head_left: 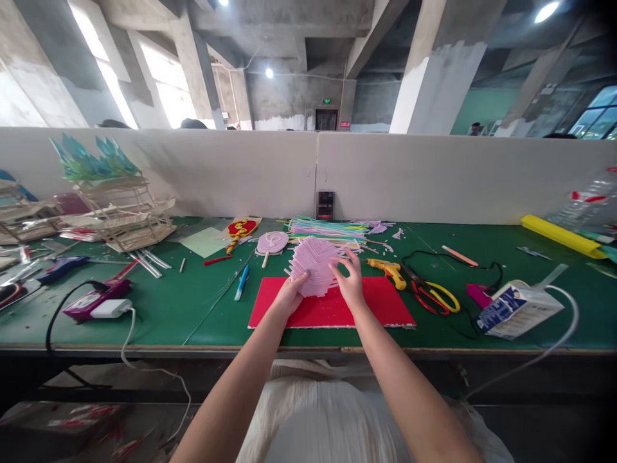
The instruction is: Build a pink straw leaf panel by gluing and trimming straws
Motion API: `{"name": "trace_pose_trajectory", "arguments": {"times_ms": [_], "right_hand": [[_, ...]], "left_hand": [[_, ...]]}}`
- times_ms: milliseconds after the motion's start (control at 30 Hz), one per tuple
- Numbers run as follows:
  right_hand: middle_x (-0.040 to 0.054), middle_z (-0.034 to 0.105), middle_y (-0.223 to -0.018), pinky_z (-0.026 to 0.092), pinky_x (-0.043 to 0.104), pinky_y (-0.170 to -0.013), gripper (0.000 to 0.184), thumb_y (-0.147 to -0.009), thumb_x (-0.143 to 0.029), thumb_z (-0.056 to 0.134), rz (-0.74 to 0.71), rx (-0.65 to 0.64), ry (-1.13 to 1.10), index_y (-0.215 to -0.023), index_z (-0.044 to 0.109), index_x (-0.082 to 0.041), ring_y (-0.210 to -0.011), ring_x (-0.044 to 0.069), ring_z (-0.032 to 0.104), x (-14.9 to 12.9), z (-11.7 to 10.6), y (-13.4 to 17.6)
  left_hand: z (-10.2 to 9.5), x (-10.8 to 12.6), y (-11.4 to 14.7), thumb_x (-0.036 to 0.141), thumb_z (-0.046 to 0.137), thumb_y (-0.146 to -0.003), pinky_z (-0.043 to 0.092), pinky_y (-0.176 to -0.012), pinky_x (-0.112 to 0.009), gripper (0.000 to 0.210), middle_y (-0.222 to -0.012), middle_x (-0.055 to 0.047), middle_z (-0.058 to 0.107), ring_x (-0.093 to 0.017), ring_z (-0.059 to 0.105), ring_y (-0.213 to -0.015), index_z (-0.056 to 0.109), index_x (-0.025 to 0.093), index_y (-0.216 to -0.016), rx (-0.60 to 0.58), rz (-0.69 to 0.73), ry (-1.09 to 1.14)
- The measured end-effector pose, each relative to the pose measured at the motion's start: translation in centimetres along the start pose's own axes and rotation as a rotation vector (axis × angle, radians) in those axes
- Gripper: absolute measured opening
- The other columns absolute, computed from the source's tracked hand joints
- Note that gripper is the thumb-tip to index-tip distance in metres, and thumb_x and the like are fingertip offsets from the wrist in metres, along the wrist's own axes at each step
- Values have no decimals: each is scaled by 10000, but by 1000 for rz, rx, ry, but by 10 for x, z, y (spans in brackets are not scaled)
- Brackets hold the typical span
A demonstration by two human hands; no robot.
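Observation:
A lilac piece point(315, 263) of many narrow strips laid side by side in a slanted pattern is held up over a red board point(385, 302). Its edge is ragged with strip ends. My left hand point(290, 292) grips it at the lower left, thumb on top. At the right edge my right hand point(350, 280) has thumb and forefinger pinched on the strip ends, its other fingers raised. Behind lies a heap of pastel strips point(328, 227). A finished lilac fan shape point(272, 242) with a short stick rests to the left.
Right of the board lie a yellow glue gun point(393, 272), scissors point(434, 297) and a drink carton point(520, 308). On the left are a blue pen point(242, 283), a red-and-yellow fan point(241, 229), a purple power strip point(96, 302) and a wooden stick model point(130, 218). A white partition point(414, 177) stands behind.

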State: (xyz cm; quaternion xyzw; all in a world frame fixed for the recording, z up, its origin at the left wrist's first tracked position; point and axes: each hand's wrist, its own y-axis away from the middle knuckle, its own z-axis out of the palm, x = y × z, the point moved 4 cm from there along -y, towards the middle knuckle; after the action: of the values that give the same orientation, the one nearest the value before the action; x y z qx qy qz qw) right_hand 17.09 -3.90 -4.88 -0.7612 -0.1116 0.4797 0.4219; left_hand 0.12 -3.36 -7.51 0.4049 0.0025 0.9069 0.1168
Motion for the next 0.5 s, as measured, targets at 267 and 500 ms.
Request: {"name": "trace_pose_trajectory", "arguments": {"times_ms": [267,500], "right_hand": [[110,531,-1244,343,463,-1064,259,-791,-484,635,100,8,-52,-745,677,-232,-1247,280,464,11,4,1],[110,571,-1146,373,443,-1035,288,-792,-499,621,150,18,-98,-727,643,-220,-1174,265,517,19,4,0]], "left_hand": [[1,-1,-1,164,769,-695,439,-1031,-434,358,-1026,-123,729,-281,658,-1037,670,108,-1035,-40,-16,-38],[0,-1,-1,153,772,-684,451,-1017,-433,328,-983,-125,739,-284,669,-1009,676,104,-994,-13,-17,-43]]}}
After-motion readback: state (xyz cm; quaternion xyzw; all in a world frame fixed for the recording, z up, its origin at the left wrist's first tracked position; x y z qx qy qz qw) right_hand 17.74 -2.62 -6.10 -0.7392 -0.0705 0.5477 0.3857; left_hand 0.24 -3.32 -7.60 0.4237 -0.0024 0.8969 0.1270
